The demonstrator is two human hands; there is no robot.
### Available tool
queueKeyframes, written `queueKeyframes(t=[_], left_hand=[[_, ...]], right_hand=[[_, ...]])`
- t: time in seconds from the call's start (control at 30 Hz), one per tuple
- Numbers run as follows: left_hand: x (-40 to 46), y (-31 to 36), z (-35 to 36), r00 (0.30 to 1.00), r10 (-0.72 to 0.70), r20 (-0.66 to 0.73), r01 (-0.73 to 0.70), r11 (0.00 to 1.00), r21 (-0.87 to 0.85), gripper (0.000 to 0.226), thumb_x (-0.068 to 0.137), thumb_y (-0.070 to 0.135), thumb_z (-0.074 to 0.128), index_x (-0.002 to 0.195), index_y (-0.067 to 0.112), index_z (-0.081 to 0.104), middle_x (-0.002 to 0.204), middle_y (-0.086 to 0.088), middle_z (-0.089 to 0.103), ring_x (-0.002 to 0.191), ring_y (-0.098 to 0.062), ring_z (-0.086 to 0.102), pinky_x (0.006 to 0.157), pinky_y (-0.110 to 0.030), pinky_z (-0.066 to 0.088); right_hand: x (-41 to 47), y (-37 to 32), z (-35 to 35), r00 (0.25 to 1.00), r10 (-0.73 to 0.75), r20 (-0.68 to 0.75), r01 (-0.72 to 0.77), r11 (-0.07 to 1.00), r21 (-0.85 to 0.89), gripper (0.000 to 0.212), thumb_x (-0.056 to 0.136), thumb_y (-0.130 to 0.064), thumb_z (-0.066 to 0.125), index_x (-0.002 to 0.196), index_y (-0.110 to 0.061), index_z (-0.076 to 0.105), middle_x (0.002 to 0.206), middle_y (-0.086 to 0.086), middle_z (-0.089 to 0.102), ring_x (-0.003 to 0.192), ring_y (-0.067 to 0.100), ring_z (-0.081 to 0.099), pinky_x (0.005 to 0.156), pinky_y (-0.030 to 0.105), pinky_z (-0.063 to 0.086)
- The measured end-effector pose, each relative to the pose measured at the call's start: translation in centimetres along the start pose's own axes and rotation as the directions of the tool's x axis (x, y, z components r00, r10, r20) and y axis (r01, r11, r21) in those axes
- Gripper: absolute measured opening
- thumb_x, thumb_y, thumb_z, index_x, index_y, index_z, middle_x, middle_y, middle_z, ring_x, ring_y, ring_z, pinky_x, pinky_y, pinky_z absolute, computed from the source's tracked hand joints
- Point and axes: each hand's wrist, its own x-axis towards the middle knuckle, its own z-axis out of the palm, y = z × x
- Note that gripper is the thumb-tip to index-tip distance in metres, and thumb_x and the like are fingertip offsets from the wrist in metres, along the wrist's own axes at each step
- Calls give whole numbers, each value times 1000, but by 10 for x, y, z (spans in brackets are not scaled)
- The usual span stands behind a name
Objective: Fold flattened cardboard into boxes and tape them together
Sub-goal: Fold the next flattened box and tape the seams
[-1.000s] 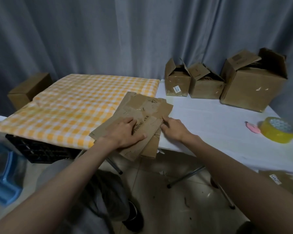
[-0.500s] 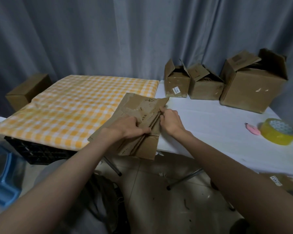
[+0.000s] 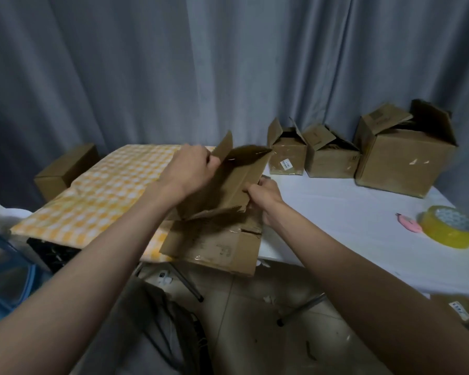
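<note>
A flattened cardboard piece [image 3: 229, 182] is lifted and tilted above the table's front edge, between the checked cloth and the white table. My left hand [image 3: 190, 169] grips its upper left edge. My right hand [image 3: 266, 194] pinches its right edge. Under it lies another flattened cardboard [image 3: 217, 244], flat, overhanging the table edge. A yellowish roll of tape [image 3: 448, 226] sits on the white table at the right, apart from both hands.
Three folded open-topped boxes [image 3: 287, 155] [image 3: 331, 158] [image 3: 404, 155] stand along the back of the white table [image 3: 349, 212]. A pink cutter [image 3: 408, 222] lies beside the tape. A yellow checked cloth [image 3: 106, 190] covers the left; a closed box [image 3: 65, 171] sits behind it.
Both hands have taken the top cardboard off the stack and raised it, tilting it up and partly opening it. The lower cardboard stays flat on the table.
</note>
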Motion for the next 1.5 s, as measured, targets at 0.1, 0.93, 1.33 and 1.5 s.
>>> queueKeyframes(t=[0.1,0.93,1.33,1.5], left_hand=[[11,9,-30,998,-48,-36,45,996,-81,38,93,25,45,65,5,61,63,-14,56,73,-35,52,64,-37,38],[40,169,139,907,-116,405,384,623,-681,43,101,25,42,87,-8,65,88,-22,68,80,-34,66,64,-33,46],[53,149,138,922,-148,357,352,702,-619,41,100,31,44,86,1,67,90,-19,69,83,-33,66,69,-35,46],[51,159,149,920,-153,362,382,568,-729,38,99,29,44,68,16,61,55,6,63,53,-13,61,44,-17,40]], right_hand=[[-6,-28,-7,994,-87,-64,86,996,-9,17,96,-13,56,111,-16,63,109,10,71,100,29,68,90,43,59],[-35,-32,-281,931,-32,-364,-42,980,-193,14,93,-7,55,80,-4,53,57,9,54,29,8,49,37,21,36],[4,-10,-268,943,74,-324,-26,988,150,13,86,-4,61,97,-11,57,86,10,63,73,23,61,63,33,52],[5,-5,-286,949,105,-297,-47,980,195,19,84,-3,56,101,-11,60,85,9,61,68,21,59,59,32,50]])
